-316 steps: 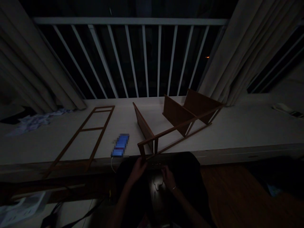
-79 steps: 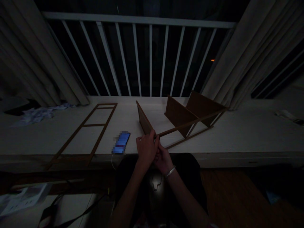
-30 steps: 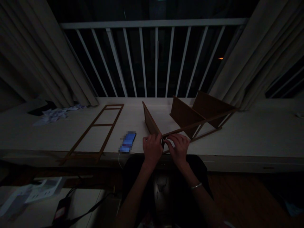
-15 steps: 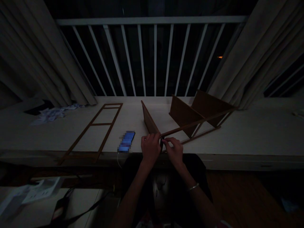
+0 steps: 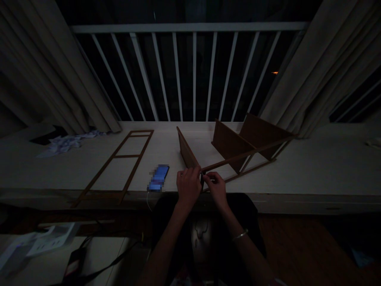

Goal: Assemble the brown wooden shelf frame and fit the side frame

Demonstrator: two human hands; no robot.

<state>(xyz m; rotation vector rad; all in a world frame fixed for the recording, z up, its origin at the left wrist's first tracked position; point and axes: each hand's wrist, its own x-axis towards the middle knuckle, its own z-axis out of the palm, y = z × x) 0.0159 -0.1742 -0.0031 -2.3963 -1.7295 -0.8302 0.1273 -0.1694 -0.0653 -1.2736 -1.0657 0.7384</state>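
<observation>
A brown wooden shelf unit (image 5: 232, 145) lies on its side on the pale ledge, with one side frame down and several boards standing up between the rails. My left hand (image 5: 189, 184) is closed around the near end of its left board (image 5: 187, 149), where that board meets the side rail. Just to the right, my right hand (image 5: 216, 186) pinches at the same corner, thumb and fingers together. Something small and thin shows between the two hands, too dark to name. Left of them lies a separate ladder-like wooden side frame (image 5: 127, 156), its near end reaching over the ledge's edge.
A lit phone (image 5: 159, 177) with a white cable lies left of my hands. Crumpled paper or cloth (image 5: 64, 143) sits at the far left. White railing (image 5: 190, 28) and curtains (image 5: 321, 67) stand behind the ledge (image 5: 312, 171). A white tray (image 5: 52, 240) and a black strap (image 5: 110, 264) are at lower left.
My right hand has shifted slightly left, closer to my left hand at the corner. My left hand and the shelf unit stay almost where they were.
</observation>
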